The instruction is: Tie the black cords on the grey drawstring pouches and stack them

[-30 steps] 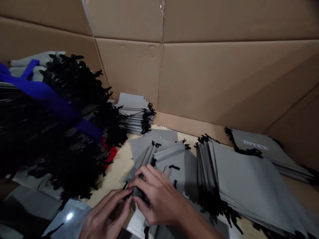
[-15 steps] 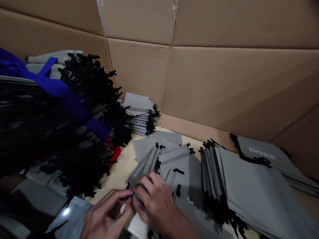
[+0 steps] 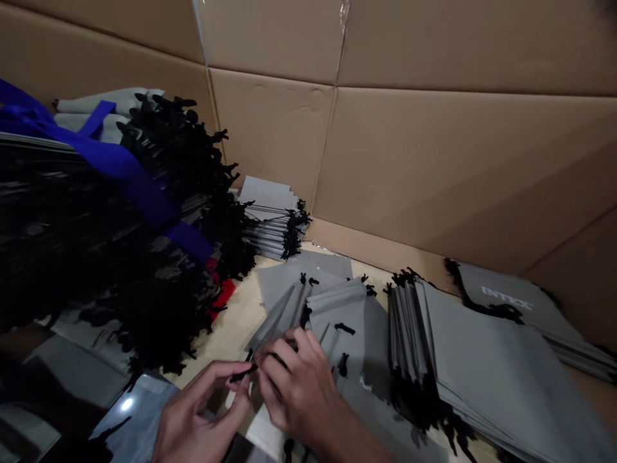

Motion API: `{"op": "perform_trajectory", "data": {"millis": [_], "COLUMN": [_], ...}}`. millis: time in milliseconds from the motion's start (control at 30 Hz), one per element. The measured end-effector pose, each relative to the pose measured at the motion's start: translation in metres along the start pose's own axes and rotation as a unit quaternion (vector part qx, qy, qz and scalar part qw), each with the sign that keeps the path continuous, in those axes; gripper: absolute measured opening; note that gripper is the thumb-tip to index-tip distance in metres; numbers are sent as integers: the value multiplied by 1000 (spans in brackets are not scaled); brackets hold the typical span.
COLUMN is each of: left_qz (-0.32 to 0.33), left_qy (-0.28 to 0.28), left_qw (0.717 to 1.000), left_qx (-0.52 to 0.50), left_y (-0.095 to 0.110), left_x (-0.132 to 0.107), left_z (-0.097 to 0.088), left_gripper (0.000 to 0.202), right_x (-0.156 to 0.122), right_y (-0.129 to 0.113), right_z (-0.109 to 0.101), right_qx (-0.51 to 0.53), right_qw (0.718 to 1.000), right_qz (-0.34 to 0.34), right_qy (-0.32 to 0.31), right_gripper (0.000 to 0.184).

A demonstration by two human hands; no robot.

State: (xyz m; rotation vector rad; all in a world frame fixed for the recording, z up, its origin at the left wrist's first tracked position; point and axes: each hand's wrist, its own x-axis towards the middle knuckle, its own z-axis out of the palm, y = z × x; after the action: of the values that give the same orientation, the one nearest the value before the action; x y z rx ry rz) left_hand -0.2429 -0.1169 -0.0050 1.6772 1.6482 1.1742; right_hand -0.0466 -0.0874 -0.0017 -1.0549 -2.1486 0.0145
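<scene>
My left hand point(image 3: 202, 411) pinches a black drawstring cord point(image 3: 242, 374) between thumb and fingers, low in the middle of the view. Touching it on the right, my right hand point(image 3: 299, 392) has its fingers curled on the corner of a grey drawstring bag point(image 3: 337, 308) from a loose fan of such bags on the wooden table point(image 3: 231, 325). Black knotted cord ends stick out of the bags' tops.
A tall heap of grey bags with black cords point(image 3: 96, 244), bound by a blue strap point(image 3: 120, 173), fills the left. A small stack point(image 3: 270, 222) lies at the back, a thick stack point(image 3: 482, 360) and an INTEX-printed stack point(image 3: 520, 302) on the right. Cardboard walls point(image 3: 409, 161) enclose the table.
The view has shifted a little rightward. My left hand has drawn slightly away from the right, with the black cord now pulled out between them.
</scene>
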Motion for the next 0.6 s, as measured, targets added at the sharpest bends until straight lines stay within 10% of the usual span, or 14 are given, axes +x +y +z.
{"op": "perform_trajectory", "data": {"millis": [600], "left_qz": [-107], "left_qy": [-10], "left_qw": [989], "left_qx": [-106], "left_y": [20], "left_x": [5], "left_z": [-8], "left_gripper": [43], "right_x": [-2], "right_y": [3], "right_z": [2], "right_qx": [-23], "right_qw": [999], "right_qz": [-24], "right_qy": [15], "right_gripper": [9]}}
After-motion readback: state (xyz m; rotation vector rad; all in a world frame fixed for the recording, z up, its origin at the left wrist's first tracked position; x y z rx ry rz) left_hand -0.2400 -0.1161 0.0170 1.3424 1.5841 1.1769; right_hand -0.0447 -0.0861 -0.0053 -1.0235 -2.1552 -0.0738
